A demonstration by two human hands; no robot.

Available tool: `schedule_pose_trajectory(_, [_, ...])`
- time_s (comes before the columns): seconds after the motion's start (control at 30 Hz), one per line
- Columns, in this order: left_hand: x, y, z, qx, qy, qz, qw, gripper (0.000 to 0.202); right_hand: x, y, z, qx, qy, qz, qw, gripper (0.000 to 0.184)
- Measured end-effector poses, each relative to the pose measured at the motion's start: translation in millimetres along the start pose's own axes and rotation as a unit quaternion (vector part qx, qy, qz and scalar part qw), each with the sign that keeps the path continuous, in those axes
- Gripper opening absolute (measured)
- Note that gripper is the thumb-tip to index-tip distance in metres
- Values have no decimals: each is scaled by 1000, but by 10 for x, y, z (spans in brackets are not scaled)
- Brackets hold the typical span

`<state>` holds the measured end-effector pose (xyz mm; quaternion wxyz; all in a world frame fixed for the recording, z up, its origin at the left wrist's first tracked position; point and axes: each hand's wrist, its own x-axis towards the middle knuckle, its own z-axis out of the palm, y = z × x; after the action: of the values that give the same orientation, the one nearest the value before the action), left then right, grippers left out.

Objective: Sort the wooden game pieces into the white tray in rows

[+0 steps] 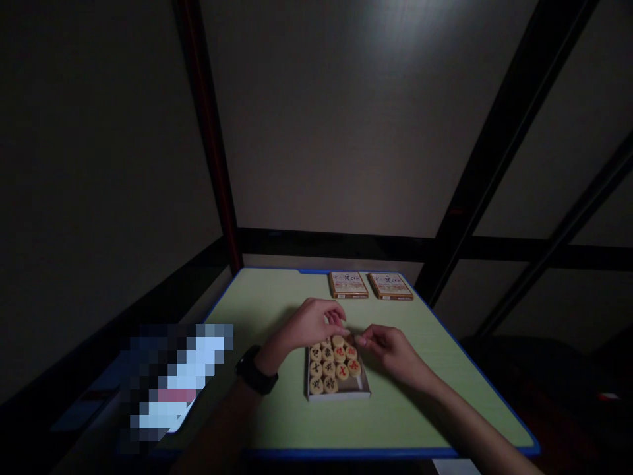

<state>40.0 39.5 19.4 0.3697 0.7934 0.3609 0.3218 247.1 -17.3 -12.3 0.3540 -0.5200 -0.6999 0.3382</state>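
A shallow open box [339, 396] holds round Chinese chess pieces [329, 369], some with black characters and others with red ones. Over the box's far end is my left hand [316, 321], wearing a black watch [256, 371]. Its fingers curl in towards the thumb, and anything between them is too dim to make out. My right hand [393, 353] is at the box's far right edge. There the thumb and forefinger come together in a pinch, with what they hold, if anything, unclear. Part of the far row is hidden behind my hands.
Two flat printed boxes [349, 285] lie side by side at the table's far edge. A lit, blurred-out screen [185, 389] is at the left edge. The light green table [277, 422] has a blue rim, with a wall panel [326, 132] behind it.
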Motion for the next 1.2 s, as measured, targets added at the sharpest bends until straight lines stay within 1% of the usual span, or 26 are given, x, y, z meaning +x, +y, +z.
schedule_pose_trajectory(0.07, [22,-60,-41,36,21,9,999,4,42,-34,-61,-87,13,-24,996,37])
schedule_pose_trajectory(0.13, [36,-102,-74,69,34,10,997,6,95,-110,-110,-156,3,-43,987,27])
schedule_pose_trajectory(0.23, [42,-130,-104,98,38,4,994,10,180,-242,-103,-222,-45,-55,972,18])
schedule_pose_trajectory(0.3, [32,-128,-117,121,34,-4,992,11,227,-310,-42,-272,-75,-60,957,19])
schedule_pose_trajectory(0.33, [23,-122,-122,136,25,-7,990,10,247,-333,-3,-305,-85,-62,947,19])
schedule_pose_trajectory(0.4, [-5,-96,-126,165,-12,-9,986,9,277,-361,75,-374,-95,-63,920,17])
schedule_pose_trajectory(0.47, [-43,-53,-117,186,-60,-7,981,15,298,-373,135,-423,-100,-66,898,16])
schedule_pose_trajectory(0.5, [-64,-25,-104,197,-83,-3,977,20,306,-376,154,-435,-104,-69,892,16])
schedule_pose_trajectory(0.57, [-107,41,-64,226,-115,5,967,28,319,-383,161,-441,-109,-76,887,17])
schedule_pose_trajectory(0.63, [-146,112,-9,263,-134,15,955,34,323,-383,132,-432,-105,-79,892,18])
schedule_pose_trajectory(0.7, [-178,173,50,298,-143,32,943,37,318,-362,73,-399,-85,-77,910,21])
schedule_pose_trajectory(0.77, [-198,215,102,326,-155,55,931,36,299,-312,1,-323,-63,-69,942,25])
schedule_pose_trajectory(0.83, [-208,237,142,339,-167,75,923,32,267,-241,-66,-203,-54,-56,976,32])
schedule_pose_trajectory(0.9, [-212,246,168,345,-174,82,919,27,222,-171,-117,-67,-57,-42,995,43])
schedule_pose_trajectory(0.93, [-212,250,176,347,-177,82,917,26,195,-142,-135,-6,-59,-31,998,47])
schedule_pose_trajectory(1.0, [-212,257,182,355,-188,77,912,24,140,-104,-160,93,-78,16,992,53])
schedule_pose_trajectory(1.1, [-209,272,174,367,-211,59,904,24,68,-76,-176,198,-122,106,967,55])
schedule_pose_trajectory(1.13, [-208,276,168,370,-217,53,902,23,52,-68,-177,226,-134,123,957,55])
schedule_pose_trajectory(1.2, [-206,279,158,374,-219,44,900,22,30,-50,-175,268,-146,133,943,55])
